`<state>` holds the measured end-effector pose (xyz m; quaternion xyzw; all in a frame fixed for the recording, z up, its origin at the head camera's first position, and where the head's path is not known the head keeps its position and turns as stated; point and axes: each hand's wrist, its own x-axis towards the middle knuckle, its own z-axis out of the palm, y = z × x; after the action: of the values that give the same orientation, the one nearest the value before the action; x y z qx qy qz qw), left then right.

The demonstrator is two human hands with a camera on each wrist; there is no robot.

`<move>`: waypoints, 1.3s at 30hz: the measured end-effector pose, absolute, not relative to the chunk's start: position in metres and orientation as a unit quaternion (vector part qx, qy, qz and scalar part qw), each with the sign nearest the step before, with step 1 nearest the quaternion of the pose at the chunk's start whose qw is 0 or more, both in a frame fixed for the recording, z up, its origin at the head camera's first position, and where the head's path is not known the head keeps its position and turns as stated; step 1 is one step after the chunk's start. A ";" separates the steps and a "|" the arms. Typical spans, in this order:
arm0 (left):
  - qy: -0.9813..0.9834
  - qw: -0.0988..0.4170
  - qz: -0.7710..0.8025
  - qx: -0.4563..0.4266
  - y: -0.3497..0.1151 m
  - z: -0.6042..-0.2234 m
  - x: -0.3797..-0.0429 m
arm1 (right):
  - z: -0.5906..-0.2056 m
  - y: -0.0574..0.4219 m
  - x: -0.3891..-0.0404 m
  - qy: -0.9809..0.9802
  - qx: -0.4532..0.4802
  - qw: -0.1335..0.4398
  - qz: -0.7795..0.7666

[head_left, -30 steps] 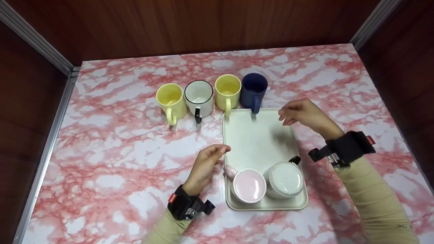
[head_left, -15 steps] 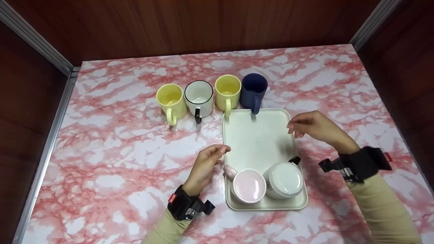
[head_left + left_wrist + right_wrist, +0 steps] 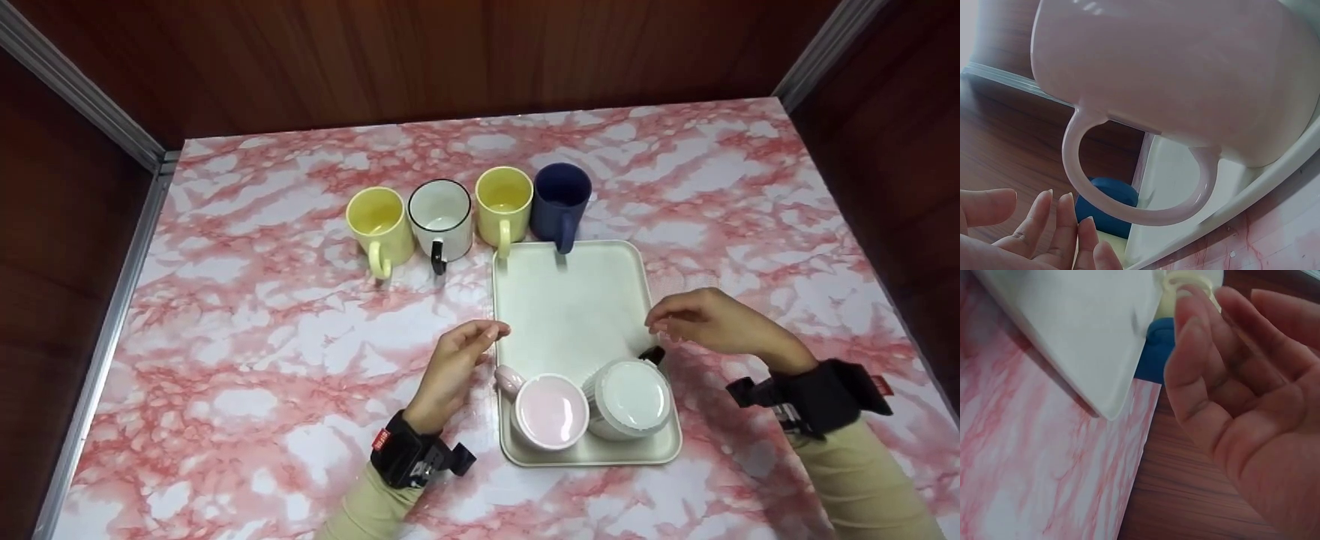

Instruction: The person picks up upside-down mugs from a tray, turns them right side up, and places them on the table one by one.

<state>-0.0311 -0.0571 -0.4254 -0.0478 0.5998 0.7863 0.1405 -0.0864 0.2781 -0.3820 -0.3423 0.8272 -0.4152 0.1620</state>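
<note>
Fingers relaxed, holding nothing, our left hand (image 3: 450, 366) and right hand (image 3: 716, 322) flank the cream tray (image 3: 574, 304) bearing a pink mug (image 3: 552, 412) and black-handled white mug (image 3: 634, 397).

- Tabletop (image 3: 262, 360): marbled, with red and pink veins and clouds swirling over white.
- Tray (image 3: 570, 300): plain creamy off-white.
- Pink mug (image 3: 552, 412): pale, glossy pink on body and handle alike.
- White mug on the tray (image 3: 634, 397): white body, black handle.
- First yellow mug (image 3: 391, 241): soft lemon outside, stronger yellow inside.
- Black-rimmed mug (image 3: 456, 241): white inside and out, black lip and handle.
- Second yellow mug (image 3: 491, 227): the same two yellows.
- Blue mug (image 3: 549, 221): deep navy throughout.
- Sleeves (image 3: 375, 501): plain tan.
- Wrist straps (image 3: 396, 457): black, with small red tags.
- Walls (image 3: 450, 60): dark reddish-brown woodgrain.
- Metal strips (image 3: 97, 322): silvery grey.
</note>
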 end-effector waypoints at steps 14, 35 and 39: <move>0.600 0.139 0.787 -0.040 -0.057 -0.426 -0.030 | -0.390 0.282 -0.070 0.810 -0.446 0.138 -0.356; 0.600 0.136 0.787 -0.040 -0.057 -0.428 -0.030 | -0.406 0.266 -0.050 0.854 -0.459 -0.005 -0.243; 0.600 0.136 0.788 -0.039 -0.057 -0.428 -0.030 | -0.405 0.267 -0.049 0.856 -0.464 -0.002 -0.230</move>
<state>-0.0302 -0.0571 -0.4277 -0.0392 0.5997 0.7876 0.1359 -0.0488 0.2668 -0.4053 -0.4638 0.8556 -0.2300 -0.0018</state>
